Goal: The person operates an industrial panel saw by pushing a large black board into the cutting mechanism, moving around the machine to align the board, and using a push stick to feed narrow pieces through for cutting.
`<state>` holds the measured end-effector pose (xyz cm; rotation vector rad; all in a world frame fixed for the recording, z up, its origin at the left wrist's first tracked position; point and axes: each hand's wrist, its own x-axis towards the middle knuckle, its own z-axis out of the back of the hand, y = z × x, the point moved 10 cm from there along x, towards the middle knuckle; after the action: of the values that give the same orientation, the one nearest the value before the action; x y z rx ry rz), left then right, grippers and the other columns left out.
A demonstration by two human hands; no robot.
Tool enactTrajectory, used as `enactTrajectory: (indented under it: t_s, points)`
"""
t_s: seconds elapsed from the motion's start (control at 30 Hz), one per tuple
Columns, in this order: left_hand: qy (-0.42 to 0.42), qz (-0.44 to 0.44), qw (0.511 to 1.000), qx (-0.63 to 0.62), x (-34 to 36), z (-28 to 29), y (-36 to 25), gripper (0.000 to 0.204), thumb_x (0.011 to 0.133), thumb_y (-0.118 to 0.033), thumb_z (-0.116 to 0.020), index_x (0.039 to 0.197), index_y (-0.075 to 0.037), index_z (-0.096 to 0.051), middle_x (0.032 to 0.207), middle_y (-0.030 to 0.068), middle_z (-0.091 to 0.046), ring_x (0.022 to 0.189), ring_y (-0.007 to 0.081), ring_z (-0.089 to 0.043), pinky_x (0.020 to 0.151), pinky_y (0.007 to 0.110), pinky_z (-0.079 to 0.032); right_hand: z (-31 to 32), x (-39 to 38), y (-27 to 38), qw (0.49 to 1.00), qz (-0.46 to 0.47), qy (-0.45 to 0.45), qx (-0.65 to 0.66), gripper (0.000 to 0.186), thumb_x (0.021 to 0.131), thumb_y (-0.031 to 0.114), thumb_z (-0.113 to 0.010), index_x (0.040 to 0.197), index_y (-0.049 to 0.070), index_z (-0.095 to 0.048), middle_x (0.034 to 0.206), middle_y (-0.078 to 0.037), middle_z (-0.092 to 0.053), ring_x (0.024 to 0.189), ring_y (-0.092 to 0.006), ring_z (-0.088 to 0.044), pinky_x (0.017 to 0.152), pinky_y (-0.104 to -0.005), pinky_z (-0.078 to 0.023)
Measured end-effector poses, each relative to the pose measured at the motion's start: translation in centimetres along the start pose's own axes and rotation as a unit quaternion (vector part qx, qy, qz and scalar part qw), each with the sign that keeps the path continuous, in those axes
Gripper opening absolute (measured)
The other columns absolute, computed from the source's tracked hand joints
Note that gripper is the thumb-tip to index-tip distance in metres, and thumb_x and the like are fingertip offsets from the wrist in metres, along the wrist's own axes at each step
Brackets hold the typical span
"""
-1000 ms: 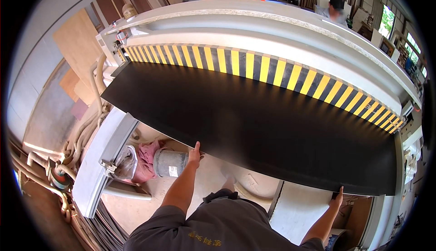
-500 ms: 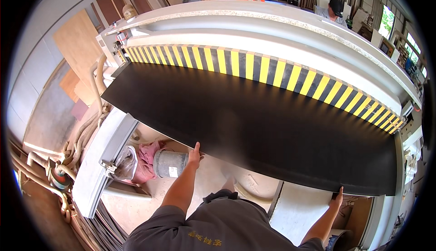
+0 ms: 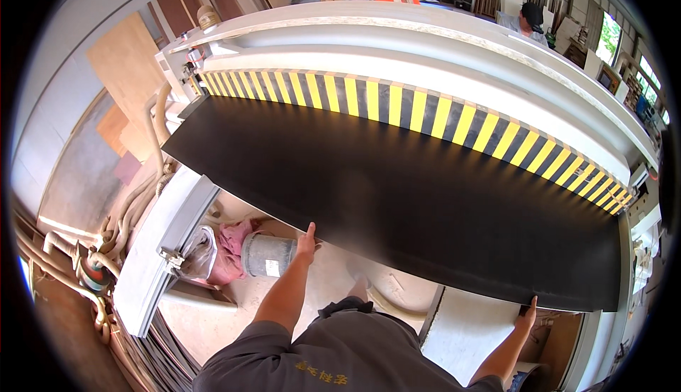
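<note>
We've got our left grip [image 3: 306, 244] and right grip [image 3: 526, 315] both pinching this big black panel [image 3: 404, 197] by its near edge, far side along the striped bar [image 3: 418, 112].

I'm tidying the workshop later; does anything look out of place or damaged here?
Mainly the crumpled pink cloth, bunched beside the grey bucket, looks untidy. The black panel, left hand and right hand at its near edge, shows no clear damage.

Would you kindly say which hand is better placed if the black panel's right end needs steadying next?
Probably the right hand: its thumb lies over the near edge of the black panel, close to that end, while the left hand is much farther left.
</note>
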<state>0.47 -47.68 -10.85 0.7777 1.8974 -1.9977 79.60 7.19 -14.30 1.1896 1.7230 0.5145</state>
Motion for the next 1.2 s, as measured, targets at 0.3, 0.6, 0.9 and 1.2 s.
enactTrajectory:
  t_s: [0.3, 0.6, 0.9, 1.2]
  points:
    - [0.013, -0.006, 1.000, -0.005, -0.7, -0.7, -0.3, 0.065, 0.095, -0.064, -0.060, 0.109, -0.002, -0.069, 0.102, 0.0061, -0.069, 0.093, 0.0188, -0.066, 0.075, 0.034, -0.056, 2.0, 1.1, -0.4, 1.000, -0.028, -0.010, -0.001, 0.074, 0.090, 0.053, -0.073, 0.142, 0.004, -0.055, 0.142, -0.010, -0.059, 0.128, -0.0290, -0.054, 0.113, -0.0396, -0.039]
    - [0.013, -0.013, 1.000, -0.011, 0.1, -0.3, 0.0, 0.067, 0.095, -0.064, -0.059, 0.112, 0.000, -0.068, 0.105, 0.0074, -0.065, 0.096, 0.0198, -0.064, 0.075, 0.034, -0.057, 2.0, 1.7, -0.1, 1.000, -0.007, -0.004, -0.010, 0.071, 0.090, 0.051, -0.074, 0.140, 0.004, -0.056, 0.138, -0.011, -0.062, 0.124, -0.0289, -0.057, 0.109, -0.0403, -0.043]
    - [0.015, -0.002, 1.000, -0.014, -0.3, -0.5, 0.0, 0.064, 0.094, -0.063, -0.059, 0.116, -0.003, -0.068, 0.109, 0.0050, -0.065, 0.098, 0.0198, -0.063, 0.076, 0.036, -0.056, 2.5, 1.7, 0.0, 1.000, 0.003, -0.018, -0.025, 0.072, 0.088, 0.052, -0.076, 0.139, 0.005, -0.058, 0.137, -0.008, -0.062, 0.124, -0.0281, -0.057, 0.109, -0.0402, -0.044]
    - [0.005, -0.013, 1.000, -0.001, 0.1, -0.2, 0.1, 0.068, 0.096, -0.063, -0.057, 0.106, 0.004, -0.070, 0.103, 0.0093, -0.066, 0.095, 0.0220, -0.065, 0.074, 0.037, -0.058, 2.9, 1.6, -0.2, 0.999, -0.002, -0.039, -0.034, 0.073, 0.087, 0.054, -0.076, 0.139, 0.006, -0.058, 0.136, -0.009, -0.063, 0.124, -0.0279, -0.057, 0.110, -0.0404, -0.043]
